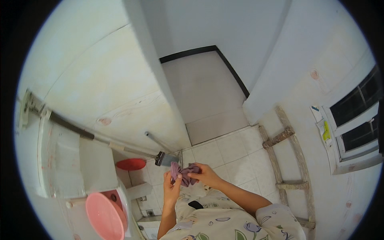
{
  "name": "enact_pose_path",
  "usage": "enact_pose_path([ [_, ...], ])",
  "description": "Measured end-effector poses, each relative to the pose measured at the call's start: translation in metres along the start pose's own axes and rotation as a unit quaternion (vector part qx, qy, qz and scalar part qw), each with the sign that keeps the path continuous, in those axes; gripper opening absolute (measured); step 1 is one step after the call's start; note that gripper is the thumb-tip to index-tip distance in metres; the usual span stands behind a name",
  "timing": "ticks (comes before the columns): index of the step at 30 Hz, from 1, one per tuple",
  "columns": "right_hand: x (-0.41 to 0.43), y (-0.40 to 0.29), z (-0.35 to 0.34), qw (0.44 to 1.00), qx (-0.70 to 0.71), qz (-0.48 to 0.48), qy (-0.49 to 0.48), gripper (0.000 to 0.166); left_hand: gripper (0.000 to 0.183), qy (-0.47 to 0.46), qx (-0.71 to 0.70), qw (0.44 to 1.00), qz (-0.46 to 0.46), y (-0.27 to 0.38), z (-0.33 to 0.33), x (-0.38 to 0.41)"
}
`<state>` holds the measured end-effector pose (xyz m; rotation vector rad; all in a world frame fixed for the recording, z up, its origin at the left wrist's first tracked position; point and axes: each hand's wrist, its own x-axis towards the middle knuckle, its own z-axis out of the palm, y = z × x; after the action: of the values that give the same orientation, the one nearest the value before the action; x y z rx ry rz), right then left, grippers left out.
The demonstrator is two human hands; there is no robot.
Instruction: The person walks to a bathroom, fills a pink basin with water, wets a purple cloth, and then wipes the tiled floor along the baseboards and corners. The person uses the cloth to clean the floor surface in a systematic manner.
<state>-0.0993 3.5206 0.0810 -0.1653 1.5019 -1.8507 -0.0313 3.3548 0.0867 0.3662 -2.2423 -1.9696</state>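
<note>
Both of my hands hold a crumpled purple cloth [185, 177] in front of my body. My left hand [171, 189] pinches its left part, with the thumb on top. On the other side, my right hand [205, 175] grips the cloth between thumb and fingers. The fabric is gathered in folds between the two hands, and part of it is hidden by the fingers. Below the cloth is the patterned clothing [222, 220] that I wear.
A pink plastic basin [105, 217] stands tilted at the lower left. Near it are a red basin [131, 164], a mop or broom handle [72, 125] and a dustpan [166, 159]. At right a wooden ladder [279, 139] leans by a window [357, 99]. A doorway opens ahead across the tiled floor [231, 153].
</note>
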Motion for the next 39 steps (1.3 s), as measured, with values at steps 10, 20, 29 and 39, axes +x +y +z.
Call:
enact_pose_path([
  [10, 0.006, -0.013, -0.123, 0.960, 0.098, 0.048, 0.257, 0.038, 0.019, -0.099, -0.356, 0.894, -0.252, 0.025, 0.084, 0.127],
  [20, 0.109, -0.052, -0.218, 0.913, -0.207, -0.107, 0.336, 0.054, 0.037, -0.307, -0.290, 0.858, -0.294, 0.010, 0.187, 0.311],
  [29, 0.217, -0.109, -0.309, 0.924, -0.175, -0.021, 0.339, 0.026, 0.026, -0.181, -0.300, 0.866, -0.356, -0.030, 0.237, 0.432],
  [39, 0.294, -0.182, -0.474, 0.886, -0.299, -0.065, 0.349, 0.017, 0.034, -0.353, -0.085, 0.869, -0.337, -0.062, 0.305, 0.559],
])
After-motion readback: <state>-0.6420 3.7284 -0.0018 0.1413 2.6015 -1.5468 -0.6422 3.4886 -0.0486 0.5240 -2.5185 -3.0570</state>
